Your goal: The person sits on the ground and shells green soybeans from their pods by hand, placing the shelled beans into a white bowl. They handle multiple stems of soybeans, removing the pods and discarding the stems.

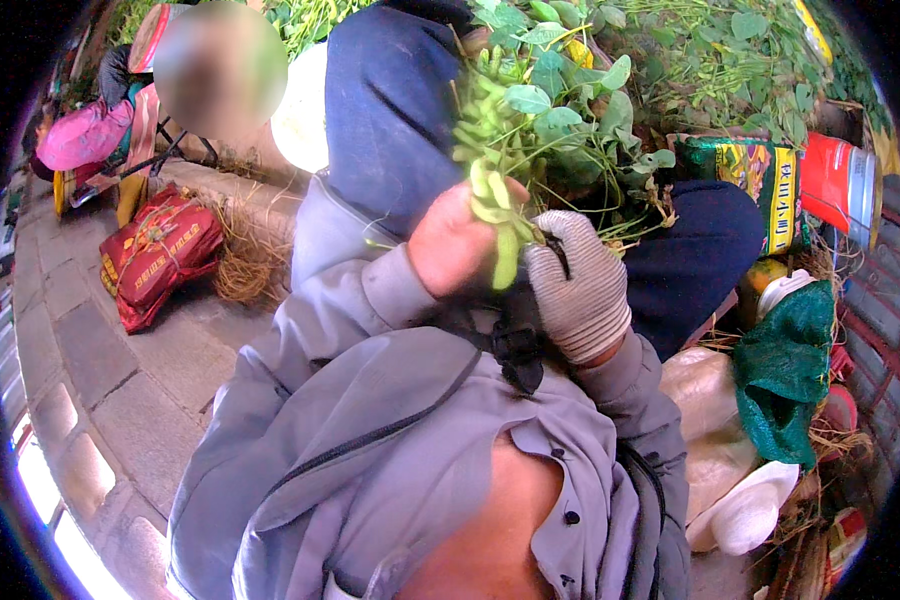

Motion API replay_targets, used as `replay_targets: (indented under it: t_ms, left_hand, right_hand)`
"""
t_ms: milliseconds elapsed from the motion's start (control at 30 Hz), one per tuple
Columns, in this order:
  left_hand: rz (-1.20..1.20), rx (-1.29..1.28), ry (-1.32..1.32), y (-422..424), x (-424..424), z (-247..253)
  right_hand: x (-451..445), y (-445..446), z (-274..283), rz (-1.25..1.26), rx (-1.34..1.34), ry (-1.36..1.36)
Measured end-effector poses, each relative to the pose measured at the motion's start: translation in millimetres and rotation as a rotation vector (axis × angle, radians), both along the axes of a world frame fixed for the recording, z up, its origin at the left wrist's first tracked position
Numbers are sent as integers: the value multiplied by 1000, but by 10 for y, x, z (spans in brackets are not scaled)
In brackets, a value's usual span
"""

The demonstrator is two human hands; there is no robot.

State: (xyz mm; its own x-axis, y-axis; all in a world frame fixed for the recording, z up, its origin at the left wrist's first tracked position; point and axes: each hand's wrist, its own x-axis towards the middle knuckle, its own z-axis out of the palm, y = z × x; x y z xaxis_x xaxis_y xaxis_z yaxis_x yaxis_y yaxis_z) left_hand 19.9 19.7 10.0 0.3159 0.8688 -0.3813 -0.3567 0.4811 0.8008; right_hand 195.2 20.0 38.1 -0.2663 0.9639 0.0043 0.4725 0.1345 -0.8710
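Note:
Green soybean pods (505,255) on a plant stem lie between my two hands, above my lap. My bare left hand (454,238) is closed around several pods and looks slightly blurred. On my right hand (581,281) is a striped knitted glove, its thumb and fingers closed on the stem end beside the pods. A leafy soybean plant (562,112) with more pods lies across my legs, just beyond both hands. The fingertips of my left hand are partly hidden behind the pods.
A large heap of soybean plants (720,67) spreads beyond my knees. A red bag (161,255) lies on the paving at left, near another person (90,139). At right are a printed sack (776,187), a red can (829,180) and green mesh (784,382).

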Motion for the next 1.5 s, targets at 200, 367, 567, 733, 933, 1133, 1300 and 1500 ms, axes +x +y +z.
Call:
replay_targets:
  t_ms: [200, 367, 567, 733, 933, 1133, 1300, 1500]
  left_hand:
    - [1, 23, 11, 20, 73, 105]
    - [-122, -69, 53, 78, 33, 197]
    - [-234, 65, 271, 86, 5, 227]
    - [-209, 127, 131, 37, 32, 89]
    - [-137, 115, 184, 3, 22, 2]
    - [-90, 61, 200, 43, -58, 225]
    - [-135, -4, 179, 87, -128, 353]
    - [-186, 117, 183, 72, -133, 264]
  right_hand:
    - [89, 80, 23, -92, -283, 242]
    - [203, 118, -21, -243, -613, 441]
    - [210, 127, -28, -232, -623, 470]
    - [219, 149, -13, -261, -620, 458]
    - [263, 155, -33, -264, -548, 420]
    - [266, 167, 70, -272, -516, 377]
    - [253, 159, 124, -242, -495, 349]
    - [229, 139, 96, -230, -415, 290]
